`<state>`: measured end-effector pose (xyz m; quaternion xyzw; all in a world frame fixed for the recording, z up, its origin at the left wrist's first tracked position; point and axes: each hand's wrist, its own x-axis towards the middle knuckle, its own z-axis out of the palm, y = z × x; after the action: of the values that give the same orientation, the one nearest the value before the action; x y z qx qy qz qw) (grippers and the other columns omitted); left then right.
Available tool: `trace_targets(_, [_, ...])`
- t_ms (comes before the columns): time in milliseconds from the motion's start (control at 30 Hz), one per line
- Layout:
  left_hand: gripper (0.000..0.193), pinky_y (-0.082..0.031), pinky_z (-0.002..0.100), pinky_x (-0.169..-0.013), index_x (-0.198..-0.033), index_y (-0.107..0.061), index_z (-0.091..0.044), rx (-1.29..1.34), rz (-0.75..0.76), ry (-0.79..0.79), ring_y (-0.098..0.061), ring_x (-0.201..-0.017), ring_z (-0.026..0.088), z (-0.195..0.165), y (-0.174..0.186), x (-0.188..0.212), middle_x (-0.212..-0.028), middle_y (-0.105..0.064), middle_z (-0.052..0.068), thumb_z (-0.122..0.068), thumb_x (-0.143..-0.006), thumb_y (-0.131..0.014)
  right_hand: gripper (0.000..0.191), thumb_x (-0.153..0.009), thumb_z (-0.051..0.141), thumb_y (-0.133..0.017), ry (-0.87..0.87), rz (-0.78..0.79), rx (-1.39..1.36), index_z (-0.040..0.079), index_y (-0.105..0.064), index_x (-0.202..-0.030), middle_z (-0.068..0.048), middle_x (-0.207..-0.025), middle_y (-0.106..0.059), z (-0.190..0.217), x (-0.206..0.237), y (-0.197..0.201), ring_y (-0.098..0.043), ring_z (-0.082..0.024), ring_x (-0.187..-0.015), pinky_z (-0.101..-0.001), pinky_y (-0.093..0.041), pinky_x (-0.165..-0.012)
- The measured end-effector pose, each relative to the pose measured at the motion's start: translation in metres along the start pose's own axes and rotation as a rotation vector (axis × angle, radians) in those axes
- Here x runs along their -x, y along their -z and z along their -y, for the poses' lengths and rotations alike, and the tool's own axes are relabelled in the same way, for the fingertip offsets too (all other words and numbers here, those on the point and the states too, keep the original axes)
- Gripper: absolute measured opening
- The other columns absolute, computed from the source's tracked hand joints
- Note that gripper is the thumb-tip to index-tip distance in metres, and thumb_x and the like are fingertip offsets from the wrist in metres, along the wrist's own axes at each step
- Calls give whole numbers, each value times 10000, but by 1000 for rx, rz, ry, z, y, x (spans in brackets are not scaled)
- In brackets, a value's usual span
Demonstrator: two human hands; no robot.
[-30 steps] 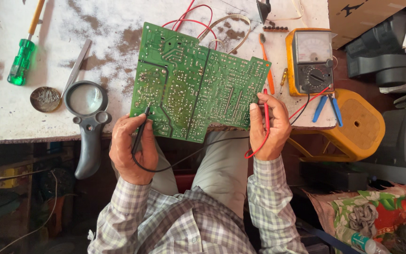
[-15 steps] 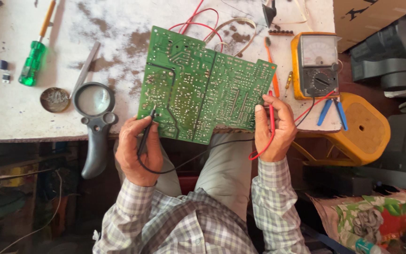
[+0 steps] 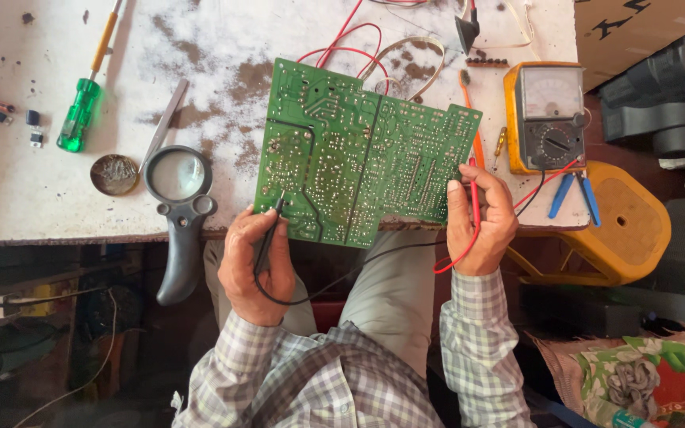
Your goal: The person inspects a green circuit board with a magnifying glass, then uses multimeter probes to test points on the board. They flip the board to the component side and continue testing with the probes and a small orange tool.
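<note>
Over the green circuit board [image 3: 358,154], our left hand [image 3: 255,265] pinches the black probe [image 3: 267,238], our right hand [image 3: 481,222] the red probe [image 3: 474,194]; a brown cardboard box [image 3: 636,28] sits top right.

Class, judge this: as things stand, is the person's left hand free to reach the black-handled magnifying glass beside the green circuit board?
Probably not freely: the left hand grips a black probe, though the black-handled magnifying glass lies close with nothing between.

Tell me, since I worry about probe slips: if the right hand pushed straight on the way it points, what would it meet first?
Probably the green circuit board: the right hand aims its red probe up along the board's right edge.
</note>
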<state>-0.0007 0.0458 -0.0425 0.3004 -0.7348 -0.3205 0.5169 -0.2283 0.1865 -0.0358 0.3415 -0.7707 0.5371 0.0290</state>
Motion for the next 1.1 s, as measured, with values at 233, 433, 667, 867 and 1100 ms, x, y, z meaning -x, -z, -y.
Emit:
trace_targets(233, [225,-544,464,-1090,-1150,-602,2,30,-8,10,-715,-1037,308,-7,-2,3,-1036,-684,138,91,-965,-695,217,-1016,14,-716,13,-6,46,-18,-679,-1228,-85,-1131,-671,-1,-4,2,-648,-127,-983,-267,-542,-840])
trace_targets(433, [235,-533,477,-1087,-1147,-598,7,51,7,3,-717,-1026,312,-11,-3,8,-1033,-688,146,90,-949,-695,216,-1014,8,-713,-20,-7,6,-19,-676,-1225,-75,-1099,-667,-9,-9,2,-634,-109,-945,-253,-538,-818])
trace_targets(667, [230,-534,497,-1085,-1131,-635,12,49,25,26,-708,-1068,336,-21,-1,11,-1071,-698,165,80,-922,-701,234,-1007,-11,-708,-21,-13,-18,-26,-664,-1236,-70,-1072,-682,-17,-19,0,-646,-98,-935,-250,-538,-807])
trace_targets(867, [233,-534,491,-1083,-1121,-654,5,24,44,20,-713,-1036,322,-20,0,12,-1063,-711,147,67,-904,-715,194,-1027,0,-697,56,-66,46,-36,-664,-1215,-91,-1084,-694,-9,-21,-1,-665,-127,-960,-268,-549,-853])
trace_targets(1100, [248,-545,472,-1063,-1136,-650,-2,63,48,38,-711,-1048,324,-16,0,15,-1074,-706,151,67,-908,-719,148,-1098,14,-594,229,-58,52,-51,-667,-1210,-125,-1085,-704,0,-2,10,-684,-170,-948,-294,-569,-859])
